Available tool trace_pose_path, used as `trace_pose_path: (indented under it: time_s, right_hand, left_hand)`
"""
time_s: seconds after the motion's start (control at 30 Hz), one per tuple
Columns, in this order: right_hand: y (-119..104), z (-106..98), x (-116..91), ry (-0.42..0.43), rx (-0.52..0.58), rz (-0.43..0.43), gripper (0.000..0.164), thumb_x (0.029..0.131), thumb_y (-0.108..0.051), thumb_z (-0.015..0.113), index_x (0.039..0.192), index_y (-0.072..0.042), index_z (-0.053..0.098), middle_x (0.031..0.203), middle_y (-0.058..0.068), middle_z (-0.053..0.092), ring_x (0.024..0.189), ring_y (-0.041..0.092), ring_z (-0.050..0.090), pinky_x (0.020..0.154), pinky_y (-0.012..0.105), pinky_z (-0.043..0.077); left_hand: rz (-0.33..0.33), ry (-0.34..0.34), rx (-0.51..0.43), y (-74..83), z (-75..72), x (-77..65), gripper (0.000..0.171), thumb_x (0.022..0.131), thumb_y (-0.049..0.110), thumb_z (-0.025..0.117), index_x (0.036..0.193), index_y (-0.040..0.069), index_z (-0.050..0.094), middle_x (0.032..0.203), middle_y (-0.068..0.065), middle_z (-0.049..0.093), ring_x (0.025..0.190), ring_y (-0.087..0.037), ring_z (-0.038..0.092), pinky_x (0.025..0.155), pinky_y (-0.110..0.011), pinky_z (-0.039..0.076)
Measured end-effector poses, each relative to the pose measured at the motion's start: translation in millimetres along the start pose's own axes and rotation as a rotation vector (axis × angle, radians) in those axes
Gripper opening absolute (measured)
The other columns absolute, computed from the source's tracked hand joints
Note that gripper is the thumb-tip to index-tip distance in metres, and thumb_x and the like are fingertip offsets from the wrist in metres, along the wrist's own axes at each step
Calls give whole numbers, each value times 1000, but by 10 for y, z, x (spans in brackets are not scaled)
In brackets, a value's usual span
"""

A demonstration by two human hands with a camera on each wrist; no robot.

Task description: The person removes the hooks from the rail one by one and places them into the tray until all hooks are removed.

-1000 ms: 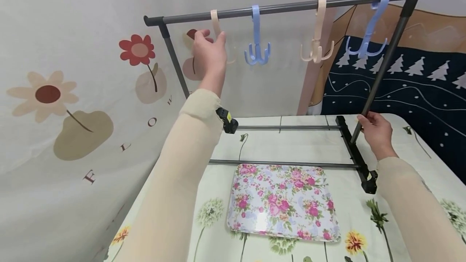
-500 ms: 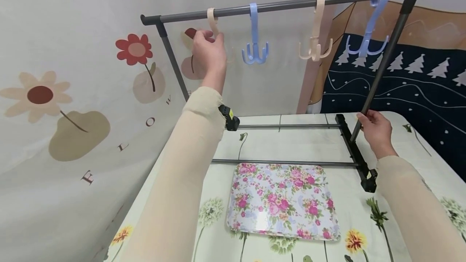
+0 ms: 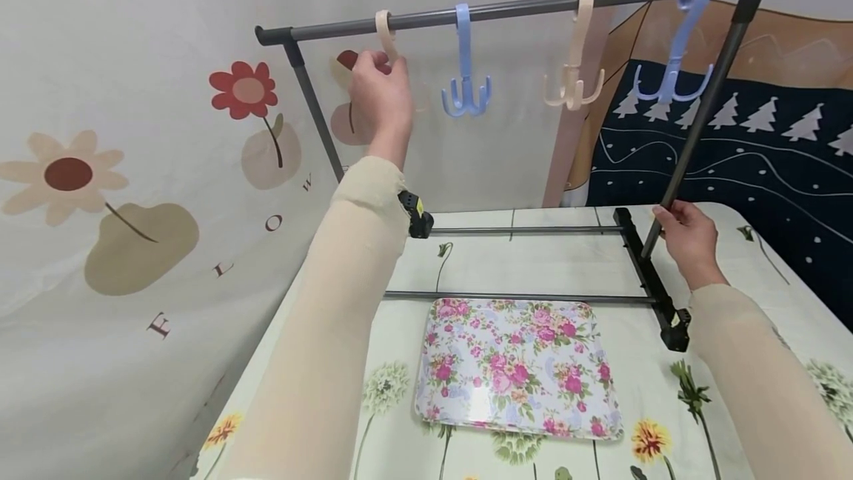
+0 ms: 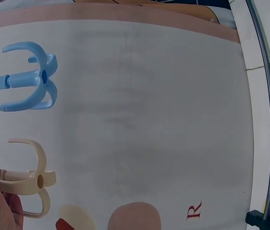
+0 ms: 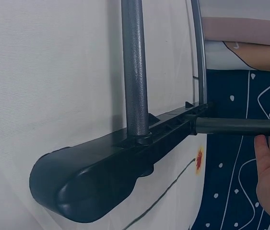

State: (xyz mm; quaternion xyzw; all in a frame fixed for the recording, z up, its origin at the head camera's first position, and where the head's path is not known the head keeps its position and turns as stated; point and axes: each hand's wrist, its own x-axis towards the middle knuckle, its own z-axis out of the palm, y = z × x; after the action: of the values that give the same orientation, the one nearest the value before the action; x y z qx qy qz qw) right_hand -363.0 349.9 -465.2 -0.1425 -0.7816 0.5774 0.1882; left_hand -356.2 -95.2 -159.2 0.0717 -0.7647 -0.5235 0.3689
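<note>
My left hand (image 3: 383,98) pinches the stem of a beige multi-prong hook (image 3: 384,32) hung at the left part of a dark metal rod (image 3: 533,7). Its prongs, mostly behind the hand in the head view, show in the left wrist view, where the beige hook (image 4: 40,182) lies by my fingers. Further along the rod hang a blue hook (image 3: 466,58), a second beige hook (image 3: 577,50) and a second blue hook (image 3: 681,35). My right hand (image 3: 691,243) grips the rack's right upright (image 3: 696,124) low down, just above the black foot (image 3: 649,280).
A floral tray (image 3: 516,369) lies on the flower-print tablecloth (image 3: 386,450) in front of the rack. Two thin lower bars (image 3: 533,296) cross the rack's base. A pale curtain (image 3: 133,21) hangs close on the left and behind; a dark tree-patterned cloth (image 3: 766,169) is at right.
My left hand and the beige hook have shifted slightly left and up, and the hook leans a little more. The whole view has drifted slightly. My right hand keeps its hold on the upright.
</note>
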Motion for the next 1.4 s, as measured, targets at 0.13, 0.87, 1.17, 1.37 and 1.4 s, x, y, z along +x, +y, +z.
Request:
trace_pose_path:
  time_s: [0.13, 0.87, 1.17, 1.37, 1.4]
  right_hand:
    - [-49, 3, -34, -7, -7, 12, 50, 94, -54, 60, 133, -24, 59, 120, -10, 62, 99, 1, 58, 82, 12, 49]
    - [-550, 14, -430, 14, -55, 49, 52, 100, -44, 55, 137, -8, 56, 123, 4, 61, 97, 6, 56, 96, 29, 49]
    - [-673, -52, -551, -51, -112, 30, 62, 101, -49, 48, 143, -4, 48, 112, -10, 55, 103, 6, 54, 101, 34, 47]
    - [-673, -76, -551, -37, -102, 29, 56, 101, -47, 49, 138, -5, 52, 107, -13, 54, 100, 3, 54, 101, 34, 47]
    - [-673, -76, -548, -35, -97, 33, 54, 101, -47, 50, 137, -6, 53, 105, -15, 54, 98, 2, 53, 101, 34, 47]
  left_hand:
    - [15, 10, 19, 24, -62, 44, 21, 97, 23, 66, 114, 11, 67, 105, -3, 66, 93, -13, 59, 78, -25, 48]
    - [-18, 25, 180, 285, -176, 214, 17, 93, 17, 64, 106, 13, 75, 105, -1, 73, 93, -13, 67, 76, -27, 50]
    - [-4, 42, 206, 411, -199, 239, 16, 90, 16, 65, 99, 15, 78, 102, 1, 74, 88, -11, 67, 74, -27, 50]
    - [66, 28, 130, 561, -274, 251, 17, 94, 21, 65, 106, 13, 75, 110, -1, 72, 94, -10, 66, 79, -23, 49]
    - [74, 26, 125, 568, -284, 250, 17, 94, 22, 65, 106, 13, 74, 109, -1, 72, 93, -10, 65, 78, -23, 49]
